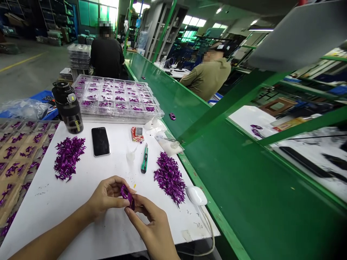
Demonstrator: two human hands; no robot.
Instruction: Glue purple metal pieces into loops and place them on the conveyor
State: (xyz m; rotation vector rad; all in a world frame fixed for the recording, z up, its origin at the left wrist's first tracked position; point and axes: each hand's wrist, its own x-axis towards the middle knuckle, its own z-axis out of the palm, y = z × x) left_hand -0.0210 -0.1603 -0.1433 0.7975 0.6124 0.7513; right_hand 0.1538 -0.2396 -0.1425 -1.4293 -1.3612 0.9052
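Over the near middle of the white counter (67, 209), a glossy purple piece (131, 200) stood roughly on edge between two bare hands, its curved frame ringing a gap and its surface catching bright highlights. The left hand (108, 195) had its grip pinched around the piece, thumb on the near side and fingers curled along the far side, its forearm slanting in from the near left corner. The right hand (151, 216) met it from the right, thumb and forefinger pressed to the piece's right end, wrist at the near edge. Beyond them lay a green cutter (144, 159); a heap of pointed purple slivers (170, 178) lay to the right, and a similar heap (69, 159) farther left, beside a dark-screened phone (100, 141).
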